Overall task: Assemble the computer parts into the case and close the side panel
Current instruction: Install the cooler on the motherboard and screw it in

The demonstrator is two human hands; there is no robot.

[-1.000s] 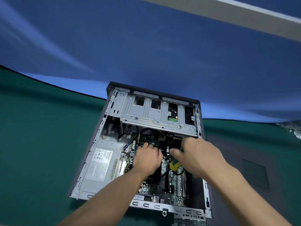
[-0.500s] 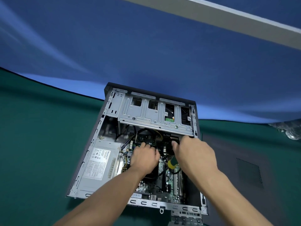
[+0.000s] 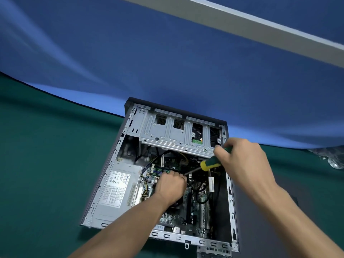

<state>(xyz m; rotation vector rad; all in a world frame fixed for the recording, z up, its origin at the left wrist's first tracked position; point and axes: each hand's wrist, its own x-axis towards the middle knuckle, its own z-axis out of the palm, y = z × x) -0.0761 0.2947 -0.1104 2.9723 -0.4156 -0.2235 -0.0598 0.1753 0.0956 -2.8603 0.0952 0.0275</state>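
The right hand (image 3: 243, 164) grips one green-and-yellow screwdriver (image 3: 209, 164), its shaft slanting down-left to the left hand (image 3: 170, 187), whose fingers are curled at the tip; what they hold I cannot tell. Under both hands lies one open grey computer case (image 3: 109, 179) on the green desk (image 3: 46, 174), motherboard exposed, one silver power supply (image 3: 117, 192) left of the left hand.

The left hand (image 3: 172, 185) hides the screwdriver (image 3: 211, 163) tip and the board beneath it, the case (image 3: 230, 207) bracket at six o'clock is cut by the bottom edge, and the shiny object (image 3: 333, 161) at three o'clock is blurred.
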